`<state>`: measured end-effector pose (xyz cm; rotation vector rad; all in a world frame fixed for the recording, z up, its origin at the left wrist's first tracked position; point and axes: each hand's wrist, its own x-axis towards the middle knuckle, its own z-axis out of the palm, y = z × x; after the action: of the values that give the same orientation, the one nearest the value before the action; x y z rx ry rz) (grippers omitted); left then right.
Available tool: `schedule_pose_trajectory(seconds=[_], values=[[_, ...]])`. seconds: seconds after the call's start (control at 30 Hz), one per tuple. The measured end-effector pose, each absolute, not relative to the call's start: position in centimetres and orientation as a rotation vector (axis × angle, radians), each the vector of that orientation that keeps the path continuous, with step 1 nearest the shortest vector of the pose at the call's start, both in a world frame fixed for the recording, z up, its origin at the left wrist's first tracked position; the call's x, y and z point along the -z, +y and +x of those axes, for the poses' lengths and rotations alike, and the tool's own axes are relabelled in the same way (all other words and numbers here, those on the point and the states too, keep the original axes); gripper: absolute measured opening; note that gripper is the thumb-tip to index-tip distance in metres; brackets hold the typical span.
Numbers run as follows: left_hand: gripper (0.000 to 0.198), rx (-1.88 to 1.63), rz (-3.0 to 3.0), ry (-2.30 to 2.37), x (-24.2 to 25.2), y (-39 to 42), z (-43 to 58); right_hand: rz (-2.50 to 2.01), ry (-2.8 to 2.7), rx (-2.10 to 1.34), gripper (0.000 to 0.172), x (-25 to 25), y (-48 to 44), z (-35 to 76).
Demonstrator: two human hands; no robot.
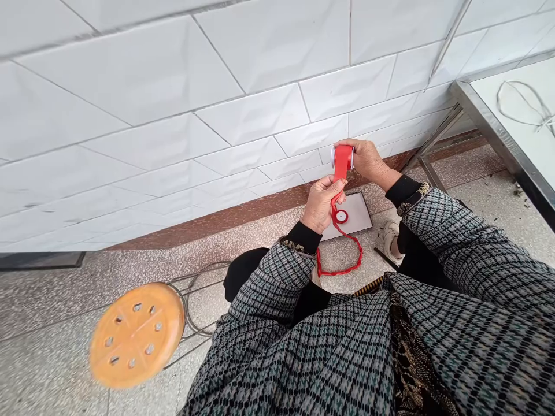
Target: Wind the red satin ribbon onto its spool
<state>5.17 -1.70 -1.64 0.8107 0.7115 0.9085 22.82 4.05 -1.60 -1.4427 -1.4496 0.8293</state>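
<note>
My right hand is closed round a spool of red ribbon, held up in front of the white tiled wall. My left hand sits just below it, fingers pinched on the red ribbon strip that runs down from the spool. The loose ribbon end hangs below my left hand and loops over the floor. A second small red spool lies on a white flat board on the floor beneath my hands.
An orange round stool with a wire frame stands at the lower left. A metal-edged table with a thin cord loop on it is at the right. My knees and checked coat fill the foreground.
</note>
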Motion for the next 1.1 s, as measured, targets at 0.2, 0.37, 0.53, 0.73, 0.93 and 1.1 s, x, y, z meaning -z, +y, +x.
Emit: schedule_pose_trajectory(seconds=[0.2, 0.37, 0.53, 0.73, 0.93, 1.1], values=[[0.029, -0.926, 0.809, 0.819, 2.7, -1.1, 5.8, -1.392, -1.038, -1.286, 0.014, 1.1, 3.1, 20.6], [0.029, -0.934, 0.743, 0.84, 3.1, -0.7, 6.0, -1.348, -0.892, -1.434, 0.017, 0.1, 2.3, 19.5], [0.03, -0.927, 0.696, 0.826, 2.9, -0.6, 5.8, -1.335, -0.793, -1.535, 0.021, -0.1, 2.0, 19.3], [0.028, -0.923, 0.686, 0.864, 2.9, -0.5, 5.6, -1.323, -0.794, -1.592, 0.021, 0.5, 2.2, 19.6], [0.055, -0.958, 0.703, 0.81, 2.9, -0.4, 5.5, -1.313, -0.773, -1.71, 0.017, 0.2, 1.6, 19.1], [0.049, -0.895, 0.748, 0.774, 2.6, -0.3, 5.1, -1.26, -0.764, -1.836, 0.009, 0.2, 1.4, 18.9]])
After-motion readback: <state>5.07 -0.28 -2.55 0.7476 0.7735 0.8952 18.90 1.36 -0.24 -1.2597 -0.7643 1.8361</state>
